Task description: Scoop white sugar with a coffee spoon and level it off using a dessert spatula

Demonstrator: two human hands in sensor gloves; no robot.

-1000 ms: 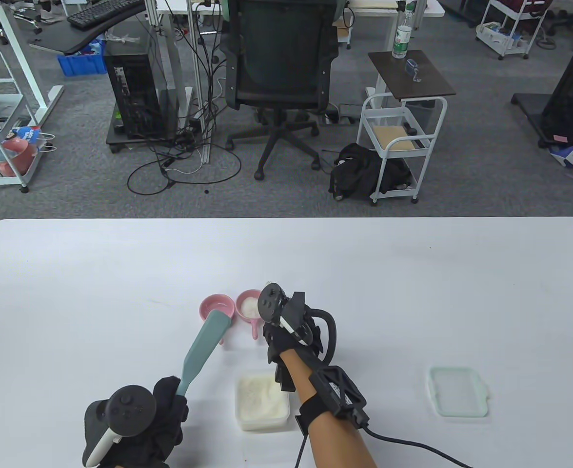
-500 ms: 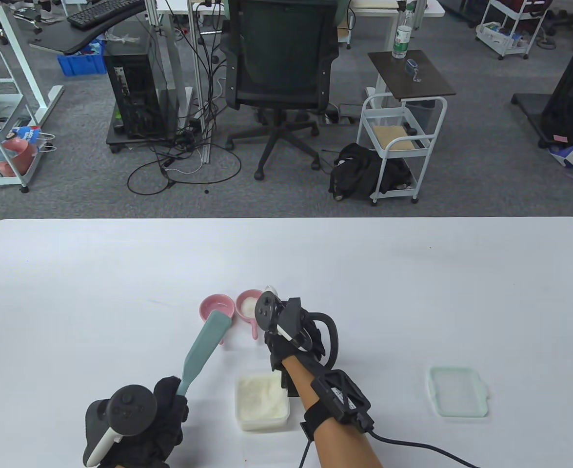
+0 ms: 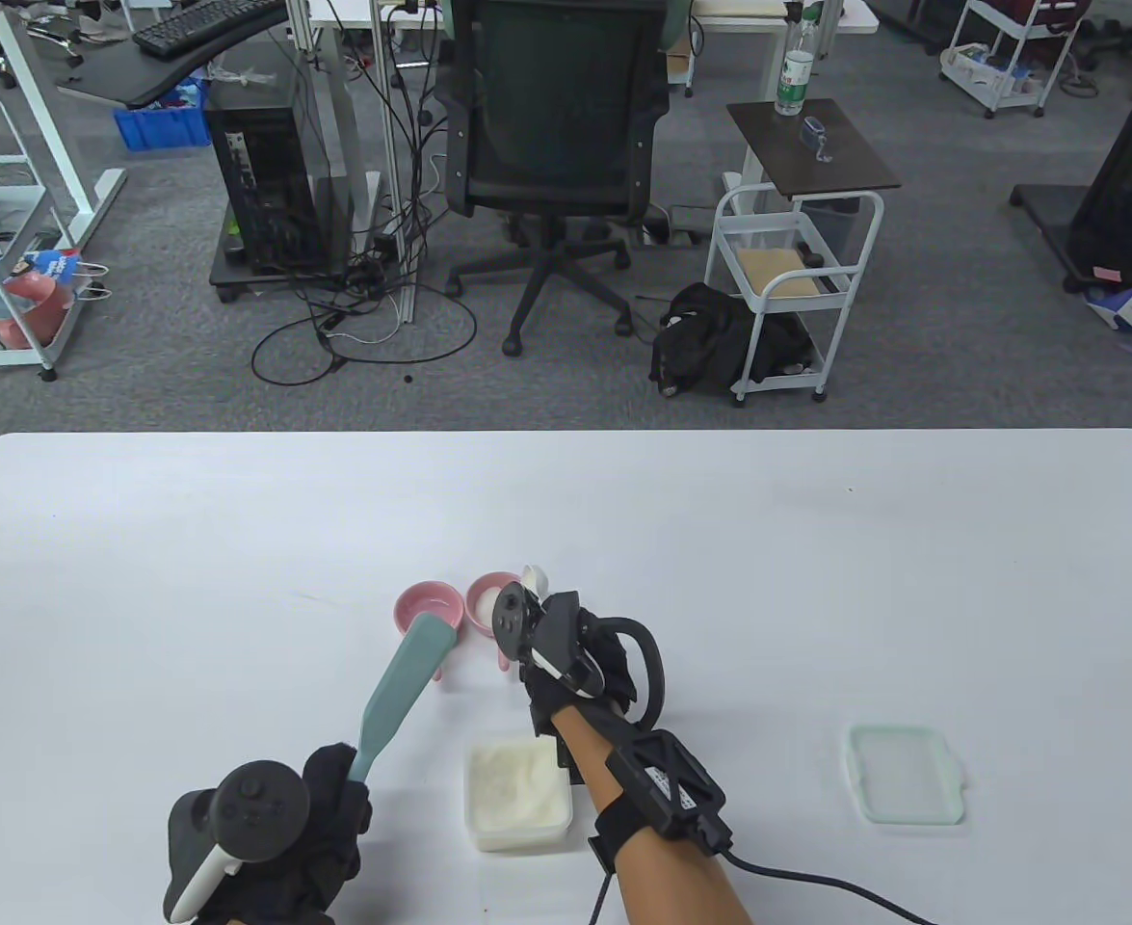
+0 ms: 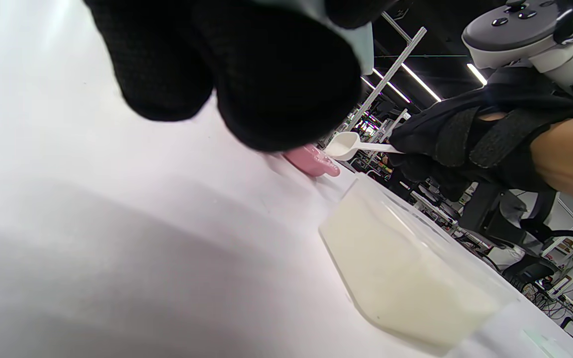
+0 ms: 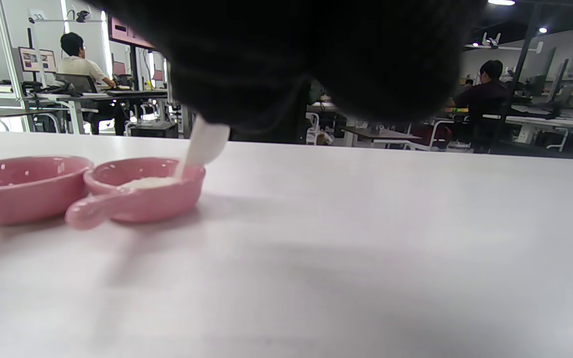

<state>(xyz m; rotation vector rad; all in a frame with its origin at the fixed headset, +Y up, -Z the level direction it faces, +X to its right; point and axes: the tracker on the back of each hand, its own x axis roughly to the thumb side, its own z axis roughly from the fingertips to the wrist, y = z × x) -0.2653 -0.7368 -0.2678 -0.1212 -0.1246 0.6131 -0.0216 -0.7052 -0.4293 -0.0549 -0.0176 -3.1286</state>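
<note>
The right hand (image 3: pixel 575 674) pinches a small white plastic spoon (image 4: pixel 348 145), its bowl plain only from the left wrist; the left hand (image 3: pixel 320 819) grips a teal flat spatula (image 3: pixel 402 689).

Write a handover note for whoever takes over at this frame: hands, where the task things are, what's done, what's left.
Left hand grips the teal dessert spatula; its blade is over the left pink dish.
Right hand holds the white coffee spoon, bowl raised by the right pink dish, which holds some sugar.
Sugar container is open near the table's front edge; its lid lies to the right.
Done: some sugar is in that dish. Whether the spoon is loaded cannot be told.
Left, probably: scoop again and level with the spatula.
</note>
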